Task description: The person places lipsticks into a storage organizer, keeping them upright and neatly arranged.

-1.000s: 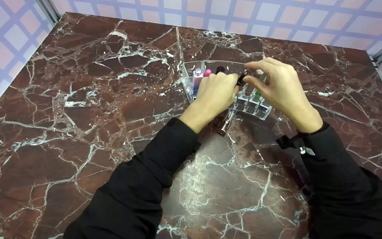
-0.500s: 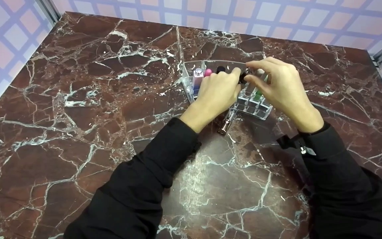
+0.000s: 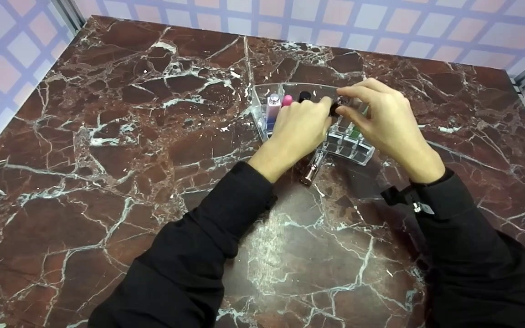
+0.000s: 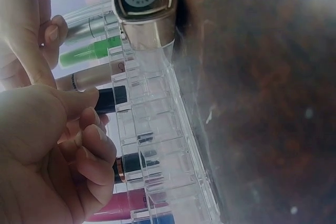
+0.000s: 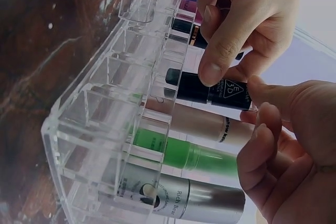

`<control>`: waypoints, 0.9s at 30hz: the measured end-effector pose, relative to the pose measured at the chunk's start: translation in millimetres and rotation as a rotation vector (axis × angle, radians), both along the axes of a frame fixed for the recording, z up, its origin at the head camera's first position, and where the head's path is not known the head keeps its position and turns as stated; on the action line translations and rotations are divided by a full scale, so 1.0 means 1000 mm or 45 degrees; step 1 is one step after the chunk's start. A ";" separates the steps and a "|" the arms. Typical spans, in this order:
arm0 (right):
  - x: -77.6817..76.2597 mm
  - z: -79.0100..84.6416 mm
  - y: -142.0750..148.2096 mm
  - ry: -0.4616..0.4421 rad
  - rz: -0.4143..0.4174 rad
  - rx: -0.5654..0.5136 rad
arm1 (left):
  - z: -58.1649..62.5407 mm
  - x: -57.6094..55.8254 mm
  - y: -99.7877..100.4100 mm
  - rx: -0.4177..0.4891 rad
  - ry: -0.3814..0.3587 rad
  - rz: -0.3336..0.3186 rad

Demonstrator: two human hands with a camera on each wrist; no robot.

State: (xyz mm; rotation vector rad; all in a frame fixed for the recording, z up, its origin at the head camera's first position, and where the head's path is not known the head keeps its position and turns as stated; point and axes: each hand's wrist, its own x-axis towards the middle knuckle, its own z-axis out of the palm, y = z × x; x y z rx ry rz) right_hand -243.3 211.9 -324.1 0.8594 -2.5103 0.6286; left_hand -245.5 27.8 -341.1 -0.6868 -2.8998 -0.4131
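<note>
A black lipstick tube (image 5: 210, 88) with white lettering stands in a back slot of the clear stepped organizer (image 3: 362, 157). My left hand (image 3: 300, 125) pinches it, the thumb pressing along its side in the right wrist view. My right hand (image 3: 383, 116) pinches its top end with thumb and fingers. Head view shows only a bit of the tube between both hands. Beside it stand a pale tube (image 5: 199, 121), a green tube (image 5: 184, 150) and a silver tube (image 5: 194, 198).
A rose-gold-based lipstick (image 3: 309, 174) juts from the organizer's front toward me. At the left end stand a pale pink lipstick (image 3: 272, 107), a bright pink tube (image 3: 287, 100) and another black tube (image 3: 305, 95). Marbled tabletop (image 3: 130, 182) surrounds the organizer; a checkered wall (image 3: 335, 20) rises behind.
My left fingers have shifted slightly on the black lipstick tube, and its visible part sits a little farther right than a second ago. My right hand has barely moved.
</note>
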 end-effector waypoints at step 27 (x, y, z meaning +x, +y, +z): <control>0.001 0.000 -0.001 -0.010 0.014 -0.007 | -0.002 -0.002 0.000 -0.008 -0.019 0.026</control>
